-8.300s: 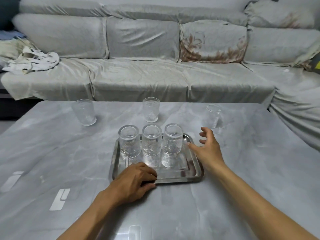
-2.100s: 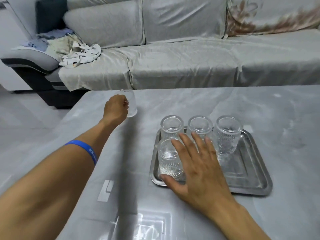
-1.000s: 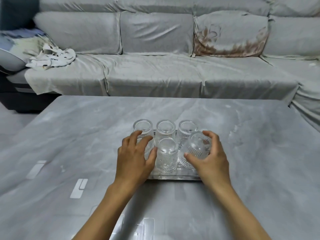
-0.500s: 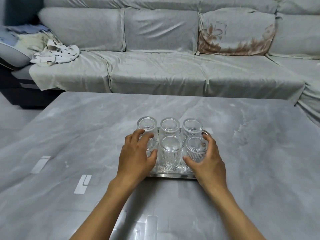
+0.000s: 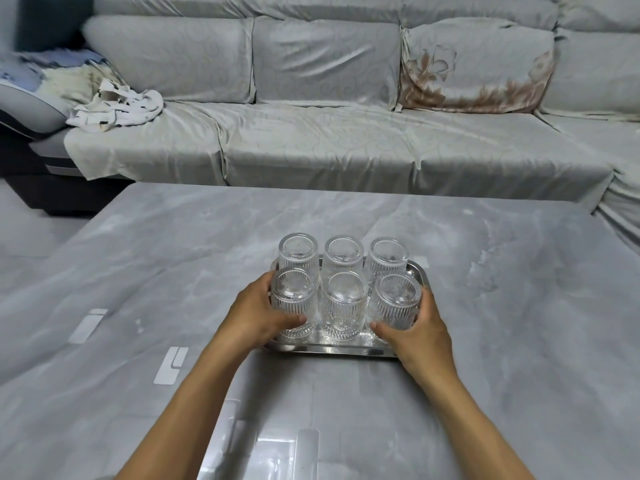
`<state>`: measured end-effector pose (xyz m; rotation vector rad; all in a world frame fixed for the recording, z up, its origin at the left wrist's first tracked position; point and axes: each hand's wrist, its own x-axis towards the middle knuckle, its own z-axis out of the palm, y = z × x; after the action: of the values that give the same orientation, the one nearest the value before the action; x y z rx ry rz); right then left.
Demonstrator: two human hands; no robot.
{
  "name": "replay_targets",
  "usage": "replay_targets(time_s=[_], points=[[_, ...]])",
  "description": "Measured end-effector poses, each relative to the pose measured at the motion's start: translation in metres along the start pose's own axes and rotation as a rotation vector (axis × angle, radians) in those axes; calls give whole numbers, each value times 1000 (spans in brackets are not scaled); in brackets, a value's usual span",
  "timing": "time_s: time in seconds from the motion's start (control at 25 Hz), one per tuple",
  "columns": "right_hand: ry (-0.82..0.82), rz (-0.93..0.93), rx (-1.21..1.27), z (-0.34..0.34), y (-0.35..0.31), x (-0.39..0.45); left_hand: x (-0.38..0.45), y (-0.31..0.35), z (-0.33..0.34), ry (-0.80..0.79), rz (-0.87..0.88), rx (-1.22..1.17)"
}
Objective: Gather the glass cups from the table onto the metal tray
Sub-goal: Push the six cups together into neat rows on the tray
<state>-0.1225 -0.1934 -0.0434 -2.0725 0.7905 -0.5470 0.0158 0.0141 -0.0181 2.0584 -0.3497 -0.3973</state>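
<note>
Six glass cups (image 5: 343, 308) now stand on the metal tray (image 5: 417, 271) in two rows of three, near the middle of the surface (image 5: 519, 341). Half a second ago the near left cup was hidden behind the left hand (image 5: 258, 315); now that hand wraps around this cup (image 5: 293, 308). The right hand (image 5: 420, 332) still curls around the near right cup (image 5: 397, 301), which now stands upright.

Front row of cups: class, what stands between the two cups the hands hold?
In the head view, one glass cup, between the left hand's cup and the right hand's cup.
</note>
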Motion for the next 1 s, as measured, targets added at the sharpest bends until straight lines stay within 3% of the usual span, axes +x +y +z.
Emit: replay_targets(time_s=[0.16, 0.24, 0.32, 0.48, 0.6, 1.0], points=[[-54, -7, 31, -4, -6, -2, -1, 1, -4, -35, 36, 24], [-43, -136, -39, -16, -13, 3, -5, 7, -5, 3, 162, 255], [-28, -377, -240, -31, -22, 14, -6, 14, 0, 75, 375, 617], [-294, -598, -706, -40, -44, 53, 11, 27, 16, -75, 496, 993], [-491, -586, -850, -28, -40, 66, 23, 28, 15, -161, 527, 1050], [-485, -540, -702, -20, -31, 65, 25, 28, 14, -141, 583, 935]])
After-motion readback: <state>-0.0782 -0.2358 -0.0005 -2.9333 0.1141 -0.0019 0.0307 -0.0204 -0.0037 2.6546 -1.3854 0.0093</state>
